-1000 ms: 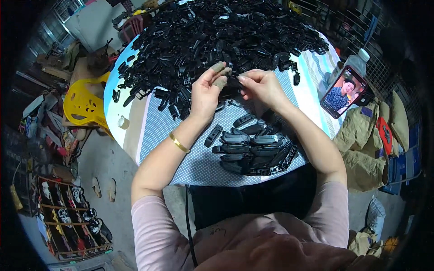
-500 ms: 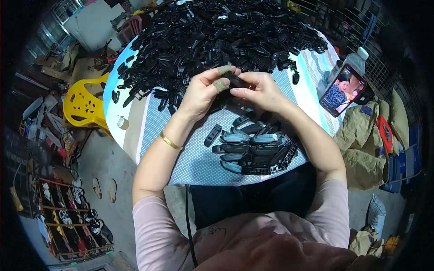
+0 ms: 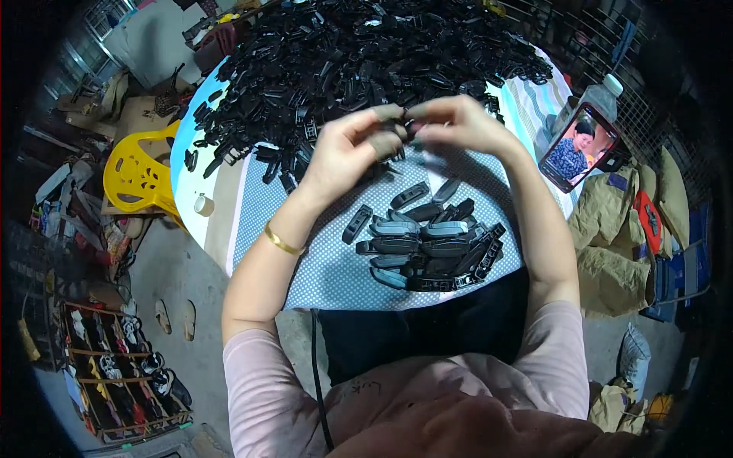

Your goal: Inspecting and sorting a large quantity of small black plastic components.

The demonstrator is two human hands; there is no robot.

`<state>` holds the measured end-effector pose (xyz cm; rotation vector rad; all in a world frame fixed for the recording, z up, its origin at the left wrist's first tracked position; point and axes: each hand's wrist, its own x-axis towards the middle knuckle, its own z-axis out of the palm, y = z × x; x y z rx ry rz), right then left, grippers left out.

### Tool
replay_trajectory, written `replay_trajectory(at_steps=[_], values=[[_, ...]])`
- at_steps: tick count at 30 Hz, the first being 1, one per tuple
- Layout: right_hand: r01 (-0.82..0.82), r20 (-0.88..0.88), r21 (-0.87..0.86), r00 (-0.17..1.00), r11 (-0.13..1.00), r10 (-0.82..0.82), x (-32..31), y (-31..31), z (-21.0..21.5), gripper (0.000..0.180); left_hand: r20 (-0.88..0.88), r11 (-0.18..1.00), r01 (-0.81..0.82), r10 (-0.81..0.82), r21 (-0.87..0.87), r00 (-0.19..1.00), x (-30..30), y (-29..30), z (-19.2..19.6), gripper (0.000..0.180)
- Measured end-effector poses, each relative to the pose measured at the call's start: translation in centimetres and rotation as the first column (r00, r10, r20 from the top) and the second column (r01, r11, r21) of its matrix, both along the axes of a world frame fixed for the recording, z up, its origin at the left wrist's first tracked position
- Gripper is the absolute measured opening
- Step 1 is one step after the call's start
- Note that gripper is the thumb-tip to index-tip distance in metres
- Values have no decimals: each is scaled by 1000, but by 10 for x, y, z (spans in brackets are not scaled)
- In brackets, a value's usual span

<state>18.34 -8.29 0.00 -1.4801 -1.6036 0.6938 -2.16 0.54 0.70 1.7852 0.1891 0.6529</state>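
My left hand (image 3: pixel 353 153), with tape wrapped round its thumb and a finger, pinches a small black plastic part (image 3: pixel 410 127) at the near side of a big heap of similar parts (image 3: pixel 343 72). From the right, my right hand (image 3: pixel 469 128) closes its fingertips on the same part; motion blurs these fingers and the part is mostly hidden. Below the hands, a smaller group of black and grey-blue oblong parts (image 3: pixel 447 248) lies stacked on the patterned tablecloth (image 3: pixel 328 278). One loose black part (image 3: pixel 356 224) rests left of the stack.
A phone (image 3: pixel 578 147) playing a video leans against a clear plastic bottle (image 3: pixel 603 95) on the right. A small round roll (image 3: pixel 204 204) sits near the left table edge, beside a yellow plastic chair (image 3: pixel 141 172). Brown sacks (image 3: pixel 611 267) stand right of the table.
My right hand has shifted up and right, its fingers now drawn back from the left hand's. The dark part between the hands shows less. Grey-blue and black pieces above the stack are now uncovered.
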Motion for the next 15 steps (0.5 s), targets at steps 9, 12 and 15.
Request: replay_trajectory(at_steps=[9,12,15], values=[[-127,572,417,806,900,-151,-20,18,-29,19,-134,762,168,-107,626,985,5,-39,-9,22],[-146,662,360,736,921,-142,-35,23,-36,19,-123,764,-170,310,623,943,-11,-11,12,15],[-224,723,386,676,895,-142,-40,24,-33,20,-312,781,-77,336,620,889,-32,15,26,17]])
